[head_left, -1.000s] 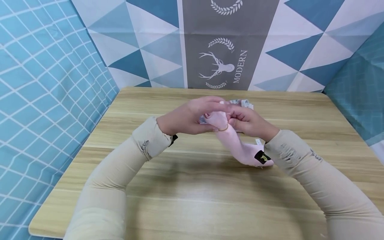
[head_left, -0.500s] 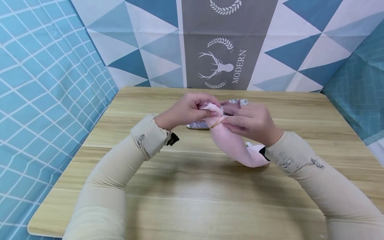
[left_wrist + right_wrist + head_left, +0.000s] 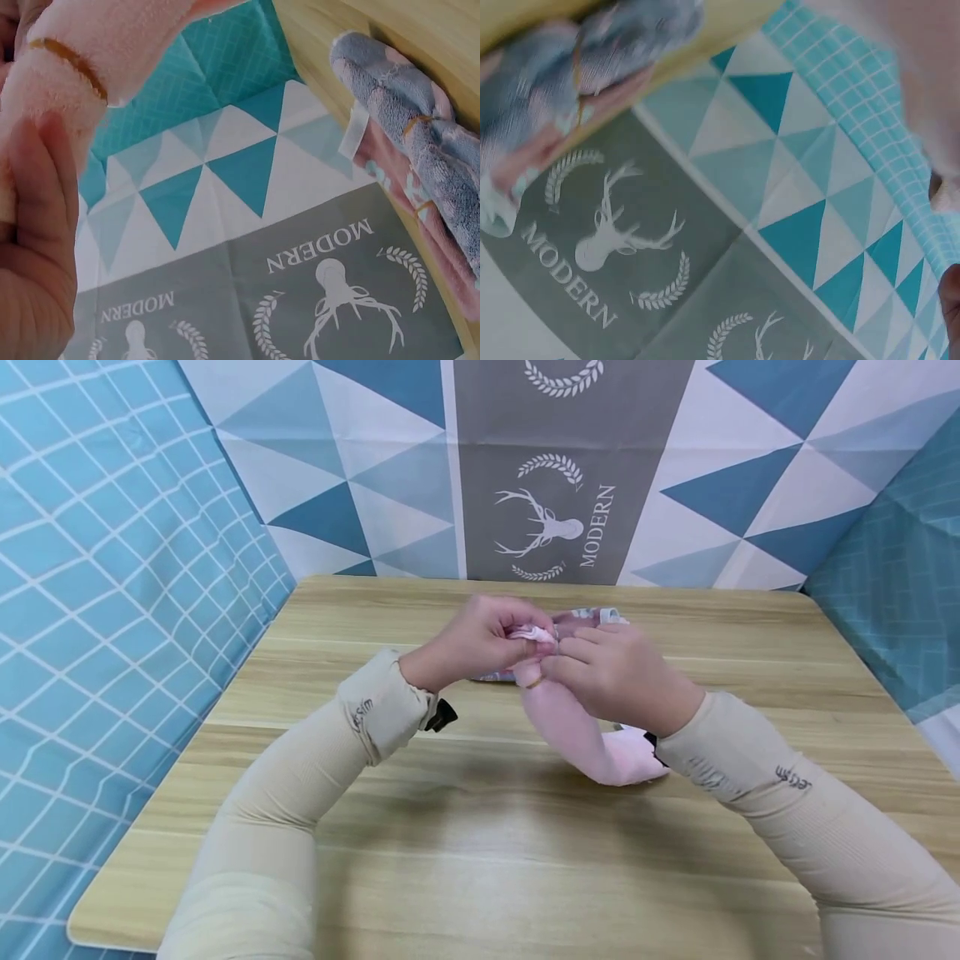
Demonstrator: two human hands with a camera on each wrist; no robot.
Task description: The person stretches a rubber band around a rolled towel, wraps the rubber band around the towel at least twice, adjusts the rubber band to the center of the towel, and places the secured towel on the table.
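A fluffy pink towel [image 3: 562,722], rolled into a long soft tube, hangs from my two hands, and its lower end bends to the right close over the table. My left hand [image 3: 491,639] pinches its upper end between thumb and fingers. Right beside it, my right hand [image 3: 618,672] grips the same end with curled fingers, hiding part of the roll. A yellow-brown rubber band [image 3: 71,67] circles the roll just below the hands. In the right wrist view the towel is blurred at the upper right edge.
Behind the hands on the wooden table [image 3: 480,860] lie a blue-grey patterned rolled towel [image 3: 382,79] and a dusty-pink one [image 3: 394,169], both with rubber bands. A patterned cloth wall [image 3: 405,468] rises at the table's back edge.
The pink towel's banded end has shifted slightly left. My right hand has turned, its back now upward, and moved in against my left fingers; the left hand has closed to a pinch.
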